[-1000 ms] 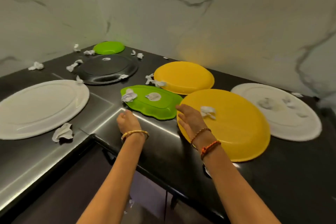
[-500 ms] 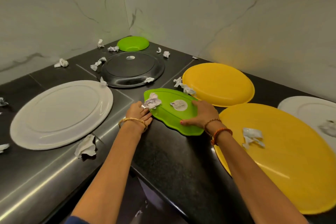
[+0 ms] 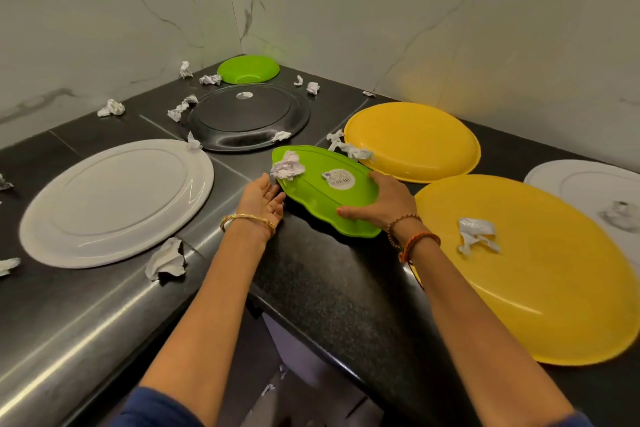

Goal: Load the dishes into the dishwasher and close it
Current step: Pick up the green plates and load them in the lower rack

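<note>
A: While the leaf-shaped green plastic plate (image 3: 325, 191) is tilted at the counter's twelve o'clock, how should it be lifted?

B: Level — it is gripped by the right hand (image 3: 384, 204); the crumpled paper wad (image 3: 287, 166) should be caught by the uncurled left hand (image 3: 263, 201).

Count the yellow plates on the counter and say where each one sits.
2. The near yellow plate lies at the right, by the counter's front edge, a crumpled paper on it. The far yellow plate lies behind it, near the wall. None seems hidden.
</note>
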Motion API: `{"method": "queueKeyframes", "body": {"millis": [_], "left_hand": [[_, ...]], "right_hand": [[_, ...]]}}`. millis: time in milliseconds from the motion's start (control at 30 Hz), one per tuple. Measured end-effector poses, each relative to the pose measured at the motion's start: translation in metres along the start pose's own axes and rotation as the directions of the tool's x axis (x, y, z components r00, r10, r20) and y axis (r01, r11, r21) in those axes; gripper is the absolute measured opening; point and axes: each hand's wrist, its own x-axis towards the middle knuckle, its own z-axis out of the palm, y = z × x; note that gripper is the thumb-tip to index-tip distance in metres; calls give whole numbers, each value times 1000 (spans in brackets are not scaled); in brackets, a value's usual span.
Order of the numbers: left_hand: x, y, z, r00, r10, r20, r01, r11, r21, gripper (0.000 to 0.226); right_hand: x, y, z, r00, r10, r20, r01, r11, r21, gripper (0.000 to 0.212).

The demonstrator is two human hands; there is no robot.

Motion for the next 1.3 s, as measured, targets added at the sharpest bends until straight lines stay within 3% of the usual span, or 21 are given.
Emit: {"method": "queueKeyframes", "body": {"millis": [100, 167, 333, 467, 567, 667, 767, 900, 1000, 1067, 1200, 1300], "left_hand": [[-3, 1, -6, 997, -10, 79, 6, 999, 54, 27], [-1, -2, -8, 998, 7, 61, -11, 997, 72, 26], [-4, -10, -14, 994, 93, 50, -91, 995, -33, 29], [-11, 12, -20, 976, 198, 93, -192, 979, -68, 34], [-11, 41, -24, 919, 389, 57, -387, 921, -53, 32], [-4, 75, -31, 810, 585, -33, -575, 804, 152, 26], [1, 99, -47, 731, 664, -157, -630, 745, 217, 30], [5, 127, -74, 731, 605, -315, -647, 762, -37, 30], [17, 151, -89, 689, 565, -454, -638, 770, -10, 25], [24, 158, -97, 657, 507, -558, -531, 836, 135, 22], [48, 151, -116, 776, 418, -473, -453, 890, 45, 36], [59, 151, -123, 788, 399, -469, -399, 911, 104, 45]], "right_hand": [[-4, -5, 6, 1000, 25, 14, -25, 1000, -7, 94], [-9, -9, 13, 1000, 18, -5, -18, 1000, -12, 96], [-31, -17, 46, 972, 10, -235, 28, 988, 154, 92], [-30, -34, 70, 945, 27, -325, 71, 956, 286, 93], [-18, -58, 79, 947, 20, -321, 124, 897, 425, 89], [3, -82, 92, 984, 44, -172, 65, 811, 581, 82], [17, -99, 107, 989, 102, -105, -22, 813, 582, 79], [34, -105, 116, 962, 206, -179, -81, 843, 533, 65], [55, -113, 119, 939, 313, -143, -141, 729, 669, 43], [62, -114, 119, 910, 385, -151, -148, 645, 750, 32], [72, -115, 113, 850, 494, -183, -117, 516, 849, 30], [90, -125, 102, 843, 523, -124, -126, 417, 900, 25]]}}
